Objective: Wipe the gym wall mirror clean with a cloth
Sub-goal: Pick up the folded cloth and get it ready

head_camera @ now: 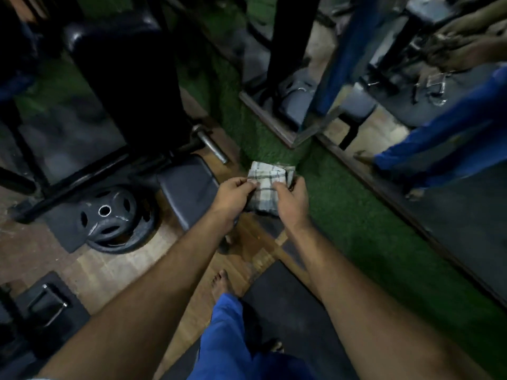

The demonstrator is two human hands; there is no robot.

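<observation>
A: What is being held at the centre of the head view?

B: A folded checked cloth [270, 185], held out in front of the body above the floor, at the near edge of the green turf strip [356, 215]. The left hand [233, 197] is pinching its left edge between thumb and fingers; the right hand [292, 201] is curled round its right side.

A: Why are both hands gripping it?

B: Probably to fold it into a compact pad, so that a flat, clean face is meeting the glass. That is a judgement, not something seen.

A: Where is the mirror?

B: The wall mirror [411, 78] is standing to the right, its dark frame running along the turf strip; it is reflecting blue trousers and gym equipment. The cloth is well apart from it, so wiping is seemingly not yet under way.

A: And nearby?

B: A weight plate [115, 218] is lying on the wooden floor [104, 270] at left, below a black machine frame [82, 176].
</observation>
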